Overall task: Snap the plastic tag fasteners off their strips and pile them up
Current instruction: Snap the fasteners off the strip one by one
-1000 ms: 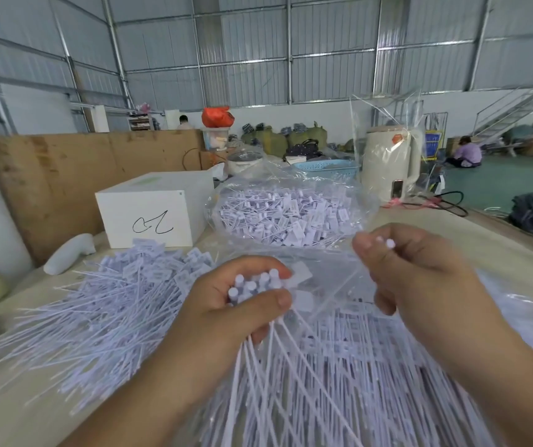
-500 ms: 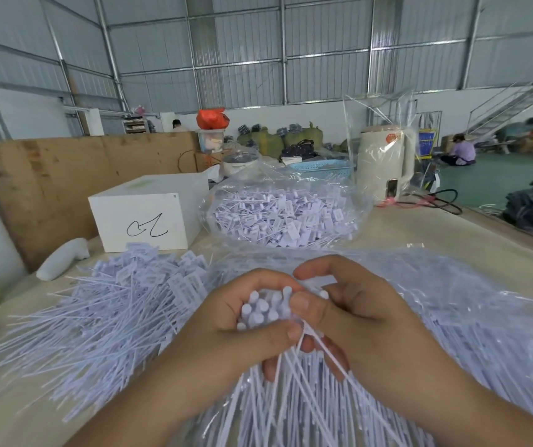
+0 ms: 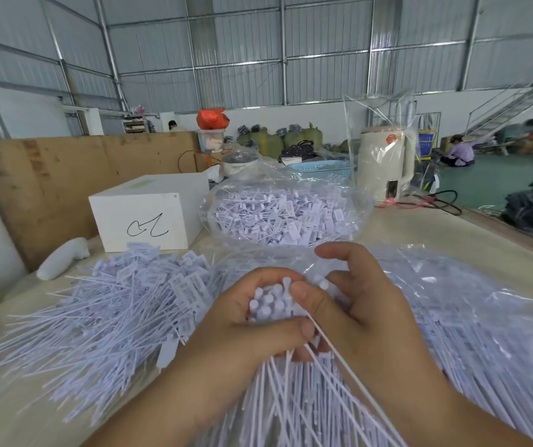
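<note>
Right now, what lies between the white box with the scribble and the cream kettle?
In the head view, a clear bag of loose fasteners sits between the white box and the kettle.

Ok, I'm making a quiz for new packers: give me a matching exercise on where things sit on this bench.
Things:
1. white box
2. kettle
3. bundle
4. loose pile

Places:
A. gripped in the left hand
B. spread on the table's left side
C. far right, under clear plastic
D. behind the loose pile, scribble on its front

Pairs: 1-D, 2-C, 3-A, 4-B
</note>
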`<state>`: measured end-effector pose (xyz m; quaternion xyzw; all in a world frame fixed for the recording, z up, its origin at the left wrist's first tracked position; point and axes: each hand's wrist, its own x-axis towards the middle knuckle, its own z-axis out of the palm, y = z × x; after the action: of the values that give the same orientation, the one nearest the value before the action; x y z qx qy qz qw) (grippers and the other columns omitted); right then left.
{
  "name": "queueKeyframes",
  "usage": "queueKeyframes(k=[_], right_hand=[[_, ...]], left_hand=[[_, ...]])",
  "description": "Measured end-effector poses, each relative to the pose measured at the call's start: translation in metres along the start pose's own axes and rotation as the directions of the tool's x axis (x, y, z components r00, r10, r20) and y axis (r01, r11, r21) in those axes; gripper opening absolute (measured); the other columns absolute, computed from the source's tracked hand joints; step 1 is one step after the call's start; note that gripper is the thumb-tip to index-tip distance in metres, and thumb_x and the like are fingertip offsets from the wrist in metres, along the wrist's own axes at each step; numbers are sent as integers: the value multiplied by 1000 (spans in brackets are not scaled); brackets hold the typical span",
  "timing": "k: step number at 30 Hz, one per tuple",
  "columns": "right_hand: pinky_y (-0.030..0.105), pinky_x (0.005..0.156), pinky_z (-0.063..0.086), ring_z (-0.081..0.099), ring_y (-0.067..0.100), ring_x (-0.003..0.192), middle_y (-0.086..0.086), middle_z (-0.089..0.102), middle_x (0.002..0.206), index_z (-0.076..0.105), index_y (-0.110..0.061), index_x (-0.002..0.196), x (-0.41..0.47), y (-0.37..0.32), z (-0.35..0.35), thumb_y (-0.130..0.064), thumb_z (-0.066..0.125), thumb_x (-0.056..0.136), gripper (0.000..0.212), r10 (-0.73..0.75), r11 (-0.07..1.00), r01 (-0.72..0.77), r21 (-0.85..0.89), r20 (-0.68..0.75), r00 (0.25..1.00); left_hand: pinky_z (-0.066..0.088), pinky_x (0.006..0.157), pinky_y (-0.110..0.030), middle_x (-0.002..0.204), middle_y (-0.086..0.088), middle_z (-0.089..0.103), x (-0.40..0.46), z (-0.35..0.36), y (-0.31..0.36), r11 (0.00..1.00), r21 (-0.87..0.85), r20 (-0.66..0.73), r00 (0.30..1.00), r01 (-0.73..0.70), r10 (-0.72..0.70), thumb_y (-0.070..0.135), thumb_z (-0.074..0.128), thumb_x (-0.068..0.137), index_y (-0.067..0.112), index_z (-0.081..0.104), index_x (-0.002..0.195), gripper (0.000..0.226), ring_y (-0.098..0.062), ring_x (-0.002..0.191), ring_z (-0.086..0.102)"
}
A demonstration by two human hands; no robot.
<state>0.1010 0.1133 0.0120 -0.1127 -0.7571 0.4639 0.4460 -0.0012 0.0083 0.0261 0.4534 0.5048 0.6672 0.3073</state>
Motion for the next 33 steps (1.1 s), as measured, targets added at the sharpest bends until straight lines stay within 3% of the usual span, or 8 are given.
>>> queueKeyframes(k=[7, 9, 14, 18, 22, 27, 30, 33], right_hand=[[32, 50, 51, 61, 10, 54, -3, 62, 67, 44, -50, 109, -3, 3, 0, -64, 55, 80, 34, -81, 996, 81, -33, -3, 997], [25, 51, 49, 60, 6, 56, -8, 62, 69, 44, -49, 111, -2, 4, 1, -59, 55, 84, 31, -76, 997, 75, 10, 23, 997], [32, 66, 55, 68, 8, 74, -14, 69, 91, 36, -45, 125, -6, -1, 8, -63, 58, 83, 51, -65, 973, 36, 228, 123, 990], [32, 75, 58, 66, 7, 84, -28, 57, 115, 21, -64, 127, -15, -7, 16, -62, 65, 64, 77, 86, 974, -132, 185, 236, 968], [32, 80, 57, 69, 5, 88, -23, 62, 113, 23, -51, 138, -19, -12, 22, -51, 69, 65, 86, 183, 959, -253, 124, 410, 893], [33, 69, 57, 70, 14, 78, -8, 69, 94, 54, -50, 106, -17, -16, 15, -66, 57, 71, 39, 204, 960, -272, 66, 501, 841], [31, 67, 54, 63, 18, 67, 11, 64, 82, 60, -23, 89, -15, -9, 8, -73, 45, 79, 53, 223, 975, -201, -95, 431, 874], [26, 69, 48, 58, 5, 71, -5, 62, 82, 59, -25, 87, -12, -2, 1, -69, 46, 86, 46, 106, 964, -8, -265, 358, 928]], left_hand=[[52, 51, -23, 76, -6, 72, 1, 7, 2, 996, -91, -64, 998, 6, -12, -3, 78, 51, 25, 75, 83, 42, -17, 63, 69], [53, 50, -23, 75, -6, 71, 1, 7, 2, 991, -133, -89, 996, 18, -30, -5, 76, 49, 24, 75, 82, 44, -17, 60, 68], [60, 59, -38, 89, -14, 74, 6, -1, 5, 982, -184, -203, 979, -39, 1, -13, 77, 47, 19, 73, 89, 53, -28, 75, 71], [59, 59, -31, 87, -10, 74, 9, -6, 11, 972, -163, -371, 923, -168, 98, -6, 79, 42, 20, 72, 90, 55, -23, 74, 72], [55, 54, -27, 84, -3, 73, 6, -8, 19, 958, -119, -432, 882, -261, 187, 5, 76, 46, 21, 69, 93, 50, -18, 69, 70], [54, 50, -26, 78, -1, 70, 9, -43, 29, 974, -60, -522, 838, -220, 157, -6, 73, 67, 21, 69, 94, 38, -13, 59, 64], [51, 44, -24, 68, -1, 64, 16, -78, 34, 979, -81, -600, 793, -187, 102, -7, 64, 81, 20, 64, 94, 30, -11, 47, 57], [47, 46, -23, 81, -7, 67, 21, -112, 35, 989, 16, -645, 754, -150, 125, -7, 63, 82, 12, 63, 108, 32, -15, 56, 61]])
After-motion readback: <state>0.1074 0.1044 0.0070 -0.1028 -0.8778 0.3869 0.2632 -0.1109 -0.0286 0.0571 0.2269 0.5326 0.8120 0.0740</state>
